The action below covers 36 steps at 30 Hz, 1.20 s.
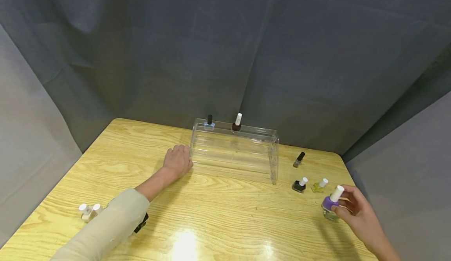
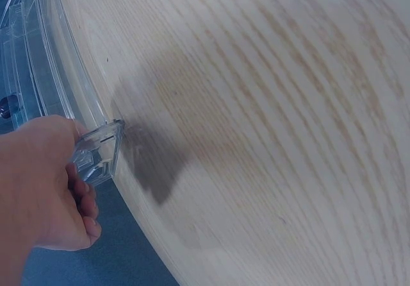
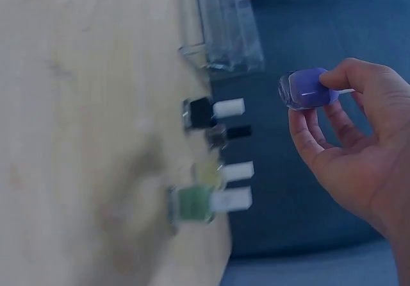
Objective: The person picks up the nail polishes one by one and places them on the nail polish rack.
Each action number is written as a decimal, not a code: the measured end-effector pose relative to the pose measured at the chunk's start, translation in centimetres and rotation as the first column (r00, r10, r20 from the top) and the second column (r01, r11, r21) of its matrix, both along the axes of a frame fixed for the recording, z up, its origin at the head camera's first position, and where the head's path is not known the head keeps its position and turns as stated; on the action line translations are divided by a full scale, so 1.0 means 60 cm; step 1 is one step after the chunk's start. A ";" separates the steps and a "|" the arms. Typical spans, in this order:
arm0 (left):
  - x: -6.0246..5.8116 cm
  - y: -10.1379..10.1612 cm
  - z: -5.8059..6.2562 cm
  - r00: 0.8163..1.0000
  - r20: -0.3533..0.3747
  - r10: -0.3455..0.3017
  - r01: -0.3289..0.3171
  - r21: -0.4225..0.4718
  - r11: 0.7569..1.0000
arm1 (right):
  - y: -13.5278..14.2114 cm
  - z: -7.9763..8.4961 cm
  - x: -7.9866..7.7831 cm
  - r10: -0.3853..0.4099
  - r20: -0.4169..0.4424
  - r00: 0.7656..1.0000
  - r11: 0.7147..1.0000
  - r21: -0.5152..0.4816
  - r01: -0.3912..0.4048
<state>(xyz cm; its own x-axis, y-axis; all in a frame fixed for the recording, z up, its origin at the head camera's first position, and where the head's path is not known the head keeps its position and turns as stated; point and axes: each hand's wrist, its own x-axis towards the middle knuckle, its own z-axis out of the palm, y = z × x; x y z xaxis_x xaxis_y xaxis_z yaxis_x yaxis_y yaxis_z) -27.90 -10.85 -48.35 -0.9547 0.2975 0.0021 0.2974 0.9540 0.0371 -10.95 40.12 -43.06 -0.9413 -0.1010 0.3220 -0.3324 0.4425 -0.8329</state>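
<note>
My right hand [image 1: 357, 210] pinches a purple nail polish bottle [image 1: 330, 202] with a white cap, held above the table at the right. In the right wrist view a green nail polish bottle [image 3: 194, 203] stands below that hand. Over at the rack's left end, my left hand [image 1: 177, 161] grips the side panel of a clear acrylic tiered rack [image 1: 230, 151]; the left wrist view has the fingers curled at that panel [image 2: 102, 148]. On the rack's top tier stand a light blue bottle [image 1: 209, 124] with a black cap and a dark red bottle [image 1: 236, 127] with a white cap.
Right of the rack stand a black bottle [image 1: 298, 186], a yellow-green bottle [image 1: 317, 187] and a black-capped bottle [image 1: 296, 162]. Pale white-capped bottles [image 1: 87, 214] and a black item [image 1: 141, 223] are partly behind my left sleeve. A dark curtain [image 1: 225, 49] hangs behind the wooden table [image 1: 225, 214].
</note>
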 end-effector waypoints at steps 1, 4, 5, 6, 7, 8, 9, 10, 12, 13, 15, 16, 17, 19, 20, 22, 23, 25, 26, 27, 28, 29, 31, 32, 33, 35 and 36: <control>0.000 0.000 0.000 1.000 0.002 0.002 -0.002 -0.001 1.000 | -0.005 0.008 -0.008 0.004 -0.004 1.000 1.000 0.021 -0.004; -0.001 0.000 0.000 1.000 0.008 0.005 -0.005 0.001 1.000 | -0.021 0.030 -0.034 0.021 0.002 1.000 0.997 0.079 -0.021; -0.001 0.000 0.000 1.000 0.010 0.005 -0.006 0.003 1.000 | -0.027 0.037 -0.043 0.028 0.006 1.000 0.996 0.089 -0.028; 0.000 0.000 0.000 1.000 0.011 0.005 -0.005 0.006 1.000 | -0.032 0.043 -0.051 0.039 0.009 0.999 0.995 0.092 -0.039; 0.000 0.001 0.000 1.000 0.014 0.005 -0.005 0.009 1.000 | -0.038 0.049 -0.061 0.053 0.007 0.999 0.995 0.087 -0.053; 0.000 0.000 0.000 1.000 0.014 0.004 -0.005 0.015 1.000 | -0.044 0.053 -0.070 0.068 0.003 0.998 0.994 0.089 -0.068; 0.000 0.001 0.000 1.000 0.018 0.005 -0.005 0.014 1.000 | -0.050 0.057 -0.080 0.085 -0.001 0.996 0.993 0.082 -0.085; 0.000 0.001 -0.001 1.000 0.016 0.003 -0.003 0.021 1.000 | -0.055 0.061 -0.090 0.103 -0.005 0.995 0.992 0.075 -0.102; -0.001 0.001 -0.002 1.000 0.013 -0.001 0.000 0.027 1.000 | -0.065 0.066 -0.110 0.136 -0.021 0.990 0.989 0.060 -0.134; -0.001 0.000 -0.003 1.000 0.011 -0.002 0.002 0.027 1.000 | -0.071 0.069 -0.120 0.148 -0.028 0.989 0.988 0.058 -0.146; -0.002 0.000 -0.003 1.000 0.007 -0.003 0.003 0.025 1.000 | -0.081 0.072 -0.140 0.170 -0.036 0.985 0.984 0.061 -0.168; -0.003 0.000 -0.003 1.000 0.004 -0.004 0.004 0.023 1.000 | -0.086 0.073 -0.149 0.177 -0.039 0.983 0.982 0.067 -0.174; -0.003 0.000 -0.003 1.000 0.005 -0.004 0.004 0.017 1.000 | -0.091 0.074 -0.159 0.183 -0.041 0.982 0.981 0.069 -0.180; -0.003 -0.001 -0.002 1.000 0.004 -0.005 0.005 0.009 1.000 | -0.100 0.077 -0.178 0.190 -0.031 0.981 0.979 0.081 -0.187; -0.002 -0.001 -0.002 1.000 0.006 -0.005 0.004 0.008 1.000 | -0.104 0.078 -0.187 0.193 -0.022 0.981 0.978 0.086 -0.190; -0.001 -0.001 -0.001 1.000 0.008 -0.004 0.004 0.006 1.000 | -0.111 0.079 -0.206 0.187 -0.006 0.982 0.978 0.095 -0.186; -0.001 -0.001 -0.001 1.000 0.009 -0.005 0.005 0.006 1.000 | -0.114 0.079 -0.215 0.183 0.004 0.983 0.979 0.094 -0.182; 0.001 -0.001 -0.001 1.000 0.011 -0.005 0.005 0.005 1.000 | -0.120 0.080 -0.233 0.169 0.023 0.985 0.980 0.099 -0.170; 0.002 0.000 -0.001 1.000 0.012 -0.005 0.005 0.005 1.000 | -0.123 0.080 -0.242 0.159 0.030 0.987 0.981 0.103 -0.161; 0.002 -0.001 -0.001 1.000 0.012 -0.006 0.006 0.004 1.000 | -0.126 0.080 -0.250 0.151 0.036 0.988 0.983 0.104 -0.154; 0.003 -0.001 -0.001 1.000 0.013 -0.008 0.008 0.002 1.000 | -0.129 0.080 -0.258 0.144 0.042 0.989 0.984 0.104 -0.147; 0.003 0.000 -0.001 1.000 0.014 -0.009 0.009 -0.002 1.000 | -0.132 0.081 -0.266 0.138 0.049 0.989 0.985 0.101 -0.142; 0.005 0.001 -0.001 1.000 0.016 -0.009 0.009 -0.007 1.000 | -0.139 0.082 -0.281 0.129 0.060 0.990 0.987 0.092 -0.135; 0.005 0.001 -0.001 1.000 0.016 -0.009 0.009 -0.004 1.000 | -0.142 0.082 -0.288 0.129 0.067 0.989 0.988 0.082 -0.134; 0.005 0.001 -0.001 1.000 0.017 -0.007 0.007 -0.006 1.000 | -0.145 0.081 -0.295 0.128 0.070 0.989 0.988 0.076 -0.133; 0.006 0.002 -0.001 1.000 0.014 -0.006 0.006 -0.003 1.000 | -0.152 0.079 -0.309 0.125 0.075 0.989 0.990 0.060 -0.129; 0.006 0.002 0.000 1.000 0.011 -0.006 0.006 0.002 1.000 | -0.154 0.077 -0.315 0.121 0.075 0.990 0.991 0.056 -0.125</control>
